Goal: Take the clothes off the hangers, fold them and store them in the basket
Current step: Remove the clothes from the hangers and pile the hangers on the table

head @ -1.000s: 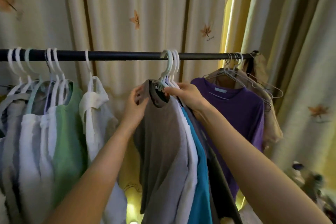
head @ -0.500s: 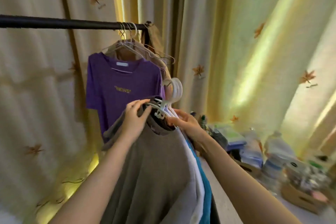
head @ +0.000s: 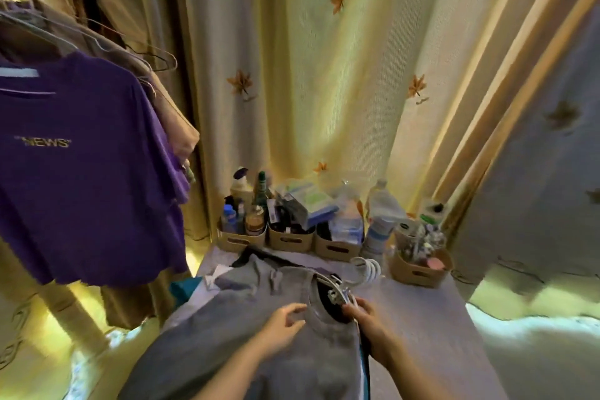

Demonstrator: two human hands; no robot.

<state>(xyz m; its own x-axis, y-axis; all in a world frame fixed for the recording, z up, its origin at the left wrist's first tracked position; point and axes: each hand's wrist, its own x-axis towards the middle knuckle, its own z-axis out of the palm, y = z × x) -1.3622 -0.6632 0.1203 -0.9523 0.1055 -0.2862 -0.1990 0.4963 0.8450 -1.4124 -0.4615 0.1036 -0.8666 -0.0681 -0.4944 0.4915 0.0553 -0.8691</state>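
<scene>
The bunched necks of the white hangers (head: 341,294) are gripped by the right hand (head: 370,326) at lower centre of the frame, its fingers curled round them just where they come out of the collar of the grey shirt (head: 246,354). The left hand (head: 282,325) is laid on the chest of that shirt just left of the collar, with its fingers relaxed and spread and nothing held. The grey shirt is spread as the top layer of a stack of garments lying on a pale lilac surface (head: 438,341), all seemingly on their hangers. The hanger hooks (head: 368,269) are seen past the collar, pointing toward the top of the frame. Under the grey shirt a white layer and a teal garment (head: 181,289) are exposed at the stack's left edge, and a teal strip is also shown along its right edge.

Beyond the stack, at centre frame, a row of small tan bins (head: 290,240) packed with bottles and packets is set against the leaf-printed curtain (head: 324,81); a clear water bottle (head: 381,211) stands beside them. At upper left, a purple T-shirt (head: 84,191) lettered "NEWS" is hung on a wire hanger (head: 48,34), with a tan garment (head: 175,120) behind it.
</scene>
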